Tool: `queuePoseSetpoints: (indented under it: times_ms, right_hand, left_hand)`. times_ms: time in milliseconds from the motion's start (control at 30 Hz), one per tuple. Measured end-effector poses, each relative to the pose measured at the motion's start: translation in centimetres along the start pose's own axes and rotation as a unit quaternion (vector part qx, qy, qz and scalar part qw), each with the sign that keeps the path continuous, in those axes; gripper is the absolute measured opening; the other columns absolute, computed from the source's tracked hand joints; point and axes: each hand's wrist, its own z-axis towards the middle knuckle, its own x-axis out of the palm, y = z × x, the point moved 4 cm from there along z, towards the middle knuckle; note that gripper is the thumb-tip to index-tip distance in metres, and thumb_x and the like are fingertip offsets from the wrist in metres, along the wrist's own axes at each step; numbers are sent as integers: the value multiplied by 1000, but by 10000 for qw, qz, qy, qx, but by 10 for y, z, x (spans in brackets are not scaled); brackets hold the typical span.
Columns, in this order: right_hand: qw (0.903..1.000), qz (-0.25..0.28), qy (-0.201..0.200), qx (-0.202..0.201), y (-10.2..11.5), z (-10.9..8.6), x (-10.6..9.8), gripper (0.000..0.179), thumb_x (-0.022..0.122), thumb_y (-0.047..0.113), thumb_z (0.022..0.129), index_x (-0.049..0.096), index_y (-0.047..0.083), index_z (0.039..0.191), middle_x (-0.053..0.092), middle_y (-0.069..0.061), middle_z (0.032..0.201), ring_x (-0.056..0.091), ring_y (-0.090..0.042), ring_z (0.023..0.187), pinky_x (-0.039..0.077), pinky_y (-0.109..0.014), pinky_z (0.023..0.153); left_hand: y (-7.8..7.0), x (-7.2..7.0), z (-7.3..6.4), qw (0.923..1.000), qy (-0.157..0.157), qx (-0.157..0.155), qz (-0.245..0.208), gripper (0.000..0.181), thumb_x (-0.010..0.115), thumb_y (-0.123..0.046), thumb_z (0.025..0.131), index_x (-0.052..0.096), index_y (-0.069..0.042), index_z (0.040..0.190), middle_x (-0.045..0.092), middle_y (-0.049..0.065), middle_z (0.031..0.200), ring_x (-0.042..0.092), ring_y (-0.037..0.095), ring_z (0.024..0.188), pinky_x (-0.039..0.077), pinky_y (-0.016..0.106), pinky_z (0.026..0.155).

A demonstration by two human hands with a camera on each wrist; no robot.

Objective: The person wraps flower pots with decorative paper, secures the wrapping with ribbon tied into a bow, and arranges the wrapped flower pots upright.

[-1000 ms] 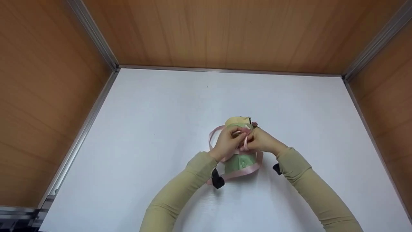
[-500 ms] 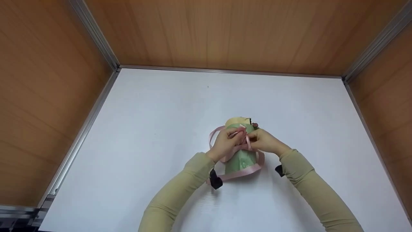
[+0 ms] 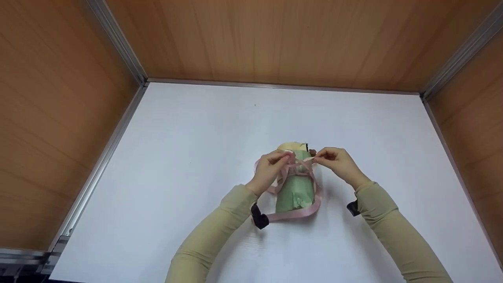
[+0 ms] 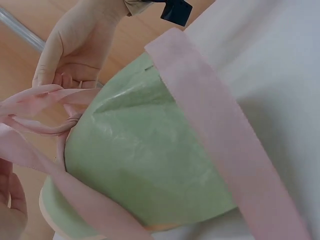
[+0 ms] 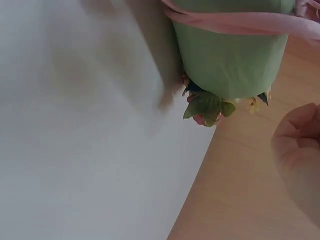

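Note:
A bouquet wrapped in green paper (image 3: 296,192) lies on the white table, its pale yellow end pointing away in the head view. Flowers with green leaves (image 5: 207,107) poke out past the wrap in the right wrist view. Pink ribbon (image 3: 296,214) circles the wrap and trails in loops around it. My left hand (image 3: 267,171) pinches a loop of the ribbon over the bouquet's left side. On the other side, my right hand (image 3: 340,165) pinches another stretch of ribbon between thumb and fingers. Ribbon strands cross at a knot (image 4: 72,120) between the hands.
The white tabletop (image 3: 188,157) spreads around the bouquet. Wood panels (image 3: 275,43) with metal edge rails (image 3: 114,35) stand at the back and both sides. A black wrist camera mount (image 3: 259,216) hangs under the left wrist, near the trailing ribbon.
My hands have drawn apart, the right one moving right and slightly away, the left one slightly left. Ribbon that was bunched between them now stretches across the bouquet.

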Motion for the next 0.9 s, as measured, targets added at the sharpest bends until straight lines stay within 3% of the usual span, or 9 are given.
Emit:
queuePoseSetpoints:
  times_ms: [133, 267, 467, 633, 733, 900]
  right_hand:
    - [9999, 75, 24, 90, -6, -5, -9, 28, 66, 18, 90, 63, -8, 100, 62, 9, 85, 55, -7, 80, 46, -22, 76]
    - [9998, -45, 3, 186, -15, -9, -19, 29, 65, 19, 90, 63, -8, 101, 61, 11, 86, 54, -6, 81, 46, -22, 77]
    - [9990, -183, -74, 403, -31, -11, -35, 31, 65, 24, 90, 63, -5, 101, 61, 12, 86, 53, -6, 84, 45, -22, 78]
    - [9977, -380, -138, 547, -42, -14, -46, 31, 64, 28, 90, 64, -2, 100, 61, 13, 87, 53, -6, 86, 44, -24, 79]
    - [9969, -443, -151, 639, -47, -15, -51, 33, 65, 29, 90, 64, -1, 101, 60, 14, 86, 51, -7, 85, 44, -25, 79]
    - [9940, -638, -158, 874, -57, -20, -64, 34, 65, 31, 90, 64, -1, 102, 59, 14, 85, 50, -6, 84, 44, -28, 80]
  left_hand:
    - [16, -7, 4, 9992, 7, -113, -374, 26, 49, 1, 95, 58, 20, 111, 66, 10, 103, 58, 3, 97, 46, 28, 96]
    - [30, -15, 6, 9994, 7, -59, -335, 23, 49, 1, 95, 61, 18, 106, 66, 8, 99, 58, 6, 97, 45, 30, 97]
    - [37, -28, 3, 9998, -11, -174, 70, 22, 53, -7, 95, 68, 10, 99, 68, 15, 101, 58, 8, 100, 42, 32, 101]
    - [39, -39, -1, 9990, 33, -396, 228, 23, 56, -9, 95, 66, 11, 99, 68, 7, 101, 58, 9, 103, 42, 34, 102]
    - [40, -45, -5, 9983, 63, -467, 329, 22, 56, -7, 94, 65, 13, 97, 68, 6, 100, 59, 8, 99, 45, 33, 99]
    - [41, -55, -10, 9967, 145, -525, 606, 20, 56, -7, 94, 66, 11, 94, 69, 14, 96, 59, 7, 92, 45, 29, 91]
